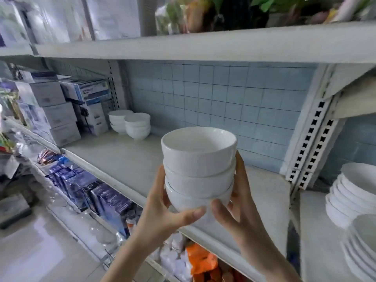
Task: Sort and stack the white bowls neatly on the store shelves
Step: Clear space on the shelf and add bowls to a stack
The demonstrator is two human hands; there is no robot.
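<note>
Together, left hand [162, 206], right hand [236, 202], cupping bowl stack [198, 169]

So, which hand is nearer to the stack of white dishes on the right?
Right. The right hand grips the held bowls on the side facing the white dishes; the left hand grips their far side, beyond the bowls.

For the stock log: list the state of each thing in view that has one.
Held bowls: three nested upright, in the air before the shelf, not set down.
Left hand: grips the lowest bowl, thumb underneath.
Right hand: grips the stack's other side.
Shelf bowls: two upright stacks, back left of the shelf.
Plates: stacked on the next shelf to the right.
</note>
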